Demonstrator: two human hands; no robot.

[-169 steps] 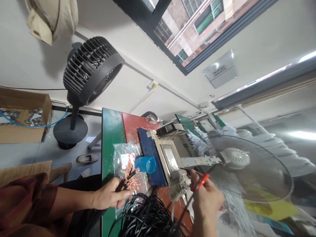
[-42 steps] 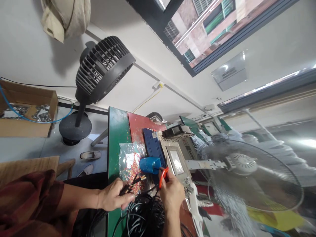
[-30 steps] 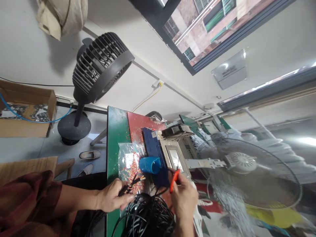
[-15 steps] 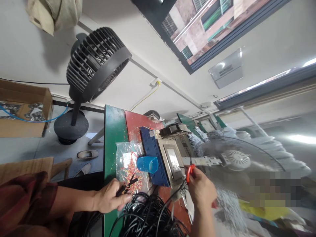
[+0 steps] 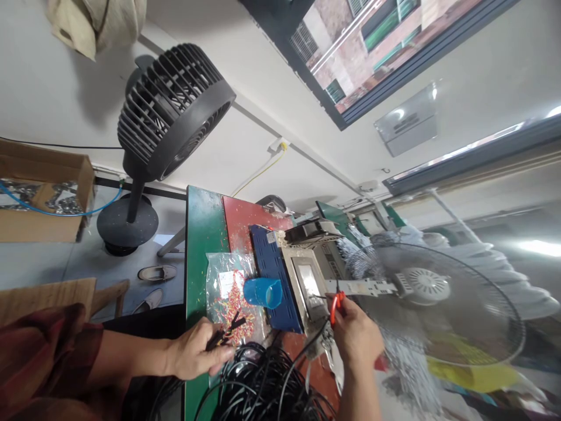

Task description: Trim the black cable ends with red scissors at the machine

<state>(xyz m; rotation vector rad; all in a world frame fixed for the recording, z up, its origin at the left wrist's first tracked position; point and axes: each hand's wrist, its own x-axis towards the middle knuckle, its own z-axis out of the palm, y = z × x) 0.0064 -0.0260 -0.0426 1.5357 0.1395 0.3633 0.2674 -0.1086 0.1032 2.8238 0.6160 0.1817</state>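
While pinching a few black cable ends (image 5: 232, 327) between thumb and curled fingers of the left hand (image 5: 198, 351), also grips a red-handled tool (image 5: 337, 305) in the right hand (image 5: 357, 333), fingers wrapped round the handles. Cannot tell the state of the tool's blades from here. Can see a single black cable (image 5: 295, 358) curving up toward the right hand's fingertips, but cannot make out the exact grip there. Between the hands and nearer the body, shows a big tangle of black cable coils (image 5: 258, 383) piled on the green worktop (image 5: 201, 228). Just beyond the left hand's fingertips, shows a clear plastic bag (image 5: 214, 263) lying flat, strewn with red and yellow bits (image 5: 236, 318) and bearing a white label (image 5: 225, 283). Farther on, between both hands, shows a blue cup (image 5: 263, 292) with mouth turned to the right hand's side, close against a blue-and-beige machine (image 5: 274, 263). Well to the right of the right hand, shows a large round fan (image 5: 423, 285); far beyond the left hand, a black fan (image 5: 175, 111).
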